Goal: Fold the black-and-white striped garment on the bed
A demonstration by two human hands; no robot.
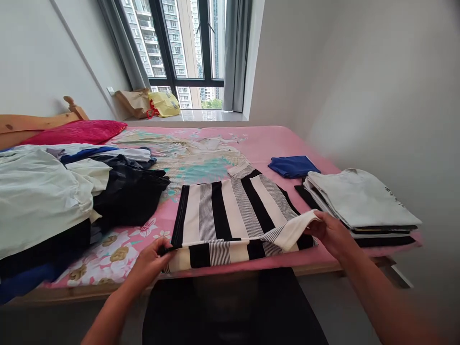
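A black-and-white striped shirt lies flat on the pink floral bed sheet, near the bed's front edge. My left hand pinches the shirt's lower left corner, fingers closed on the cloth. My right hand grips the shirt's right side, where a white sleeve is folded over the stripes. The shirt's bottom hem is turned over along the front edge.
A loose heap of unfolded clothes fills the left of the bed. A folded stack with a white shirt on top and a folded blue garment sit at right. A red pillow, paper bags and a window lie beyond.
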